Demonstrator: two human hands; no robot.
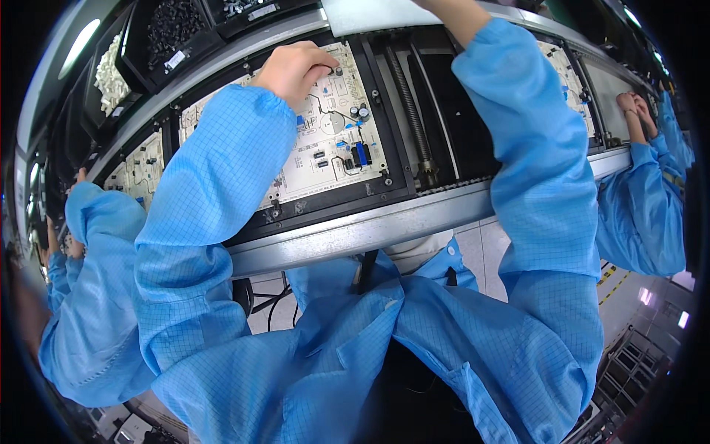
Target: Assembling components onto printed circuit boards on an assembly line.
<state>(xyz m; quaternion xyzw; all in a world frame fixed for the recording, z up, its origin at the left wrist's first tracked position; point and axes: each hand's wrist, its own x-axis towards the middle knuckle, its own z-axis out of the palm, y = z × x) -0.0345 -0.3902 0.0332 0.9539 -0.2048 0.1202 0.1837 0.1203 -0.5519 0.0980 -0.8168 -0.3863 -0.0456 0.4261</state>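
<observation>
My left hand (294, 69) reaches over a white circuit board (299, 166) that lies in a black frame. Its thumb and fingers are pinched together low over the board's far part, beside a small round component (339, 72). Whatever sits between the fingertips is too small to make out. On the same board stand two round capacitors (359, 112) and a blue-and-black transformer (361, 154). My right forearm (518, 89), in a blue sleeve, stretches up past the top edge of the picture. The right hand itself lies outside the view.
Black bins with dark parts (174, 29) and white parts (111, 78) stand at the far left. A metal rail (355, 237) runs along the near edge of the line. Right of the board is a threaded rod (410, 111). Blue-sleeved people work at left (103, 296) and right (643, 214).
</observation>
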